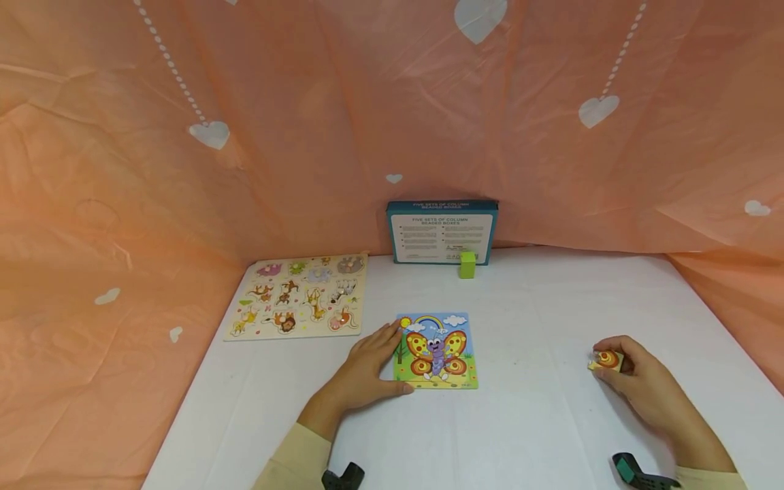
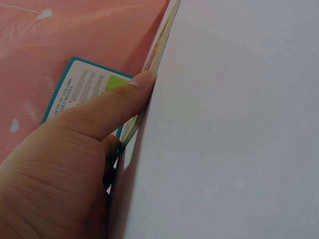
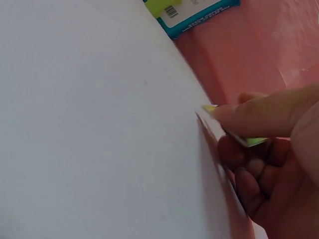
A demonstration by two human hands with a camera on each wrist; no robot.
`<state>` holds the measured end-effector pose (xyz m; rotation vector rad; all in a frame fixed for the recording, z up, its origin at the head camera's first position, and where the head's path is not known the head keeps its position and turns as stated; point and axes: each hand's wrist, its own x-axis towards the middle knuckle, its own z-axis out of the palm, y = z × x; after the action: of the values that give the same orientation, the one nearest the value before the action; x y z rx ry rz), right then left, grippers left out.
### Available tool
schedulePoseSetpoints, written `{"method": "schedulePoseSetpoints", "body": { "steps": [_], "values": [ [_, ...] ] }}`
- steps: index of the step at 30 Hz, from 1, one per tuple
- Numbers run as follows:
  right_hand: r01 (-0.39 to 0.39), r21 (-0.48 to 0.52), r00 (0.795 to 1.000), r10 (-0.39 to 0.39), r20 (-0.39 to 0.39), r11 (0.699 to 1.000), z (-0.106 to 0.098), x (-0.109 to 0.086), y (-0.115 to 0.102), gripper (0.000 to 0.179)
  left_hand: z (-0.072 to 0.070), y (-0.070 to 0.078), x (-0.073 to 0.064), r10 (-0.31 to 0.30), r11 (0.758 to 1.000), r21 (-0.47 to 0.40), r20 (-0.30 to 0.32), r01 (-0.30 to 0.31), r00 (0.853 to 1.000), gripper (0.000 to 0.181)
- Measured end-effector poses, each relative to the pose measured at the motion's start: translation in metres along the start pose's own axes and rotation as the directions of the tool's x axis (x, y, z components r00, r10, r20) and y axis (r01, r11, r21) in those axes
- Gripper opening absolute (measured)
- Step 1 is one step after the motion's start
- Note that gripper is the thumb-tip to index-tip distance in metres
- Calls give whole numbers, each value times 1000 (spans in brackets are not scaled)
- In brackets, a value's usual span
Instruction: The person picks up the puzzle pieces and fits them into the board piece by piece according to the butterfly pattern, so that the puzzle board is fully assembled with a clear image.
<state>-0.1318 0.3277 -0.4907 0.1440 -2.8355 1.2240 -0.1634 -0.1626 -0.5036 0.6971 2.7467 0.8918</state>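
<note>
In the head view a square butterfly puzzle (image 1: 436, 354) lies flat near the middle of the table, its picture filled in. My left hand (image 1: 365, 367) rests along its left side, thumb at the lower edge and fingers near the upper left corner. The left wrist view shows the thumb (image 2: 119, 102) stretched out onto the puzzle's edge. Over to the right, my right hand (image 1: 643, 381) pinches a small puzzle piece (image 1: 609, 359) with an orange and yellow pattern between thumb and fingers. In the right wrist view the thumb hides most of the piece (image 3: 256, 142).
An animal peg puzzle (image 1: 300, 299) lies at the back left. A teal and white box (image 1: 422, 238) stands upright at the back, with a green block (image 1: 467, 265) before its right part. White cloth (image 1: 520, 422) covers the table; peach sheeting (image 1: 343, 122) hangs behind.
</note>
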Motion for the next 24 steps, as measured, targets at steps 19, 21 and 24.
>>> {"method": "schedulePoseSetpoints", "body": {
  "steps": [19,21,24],
  "values": [
    [-36,320,999,29,28,947,30,5,-25,35,0,0,0,2,1000,3,0,-2,1000,108],
    [-32,335,999,20,40,942,33,6,-28,36,0,0,0,1,1000,0,1,-1,1000,108],
    [-35,396,999,17,48,918,37,6,-33,35,0,0,0,-1,1000,0,1,1,1000,108]
  ]
}}
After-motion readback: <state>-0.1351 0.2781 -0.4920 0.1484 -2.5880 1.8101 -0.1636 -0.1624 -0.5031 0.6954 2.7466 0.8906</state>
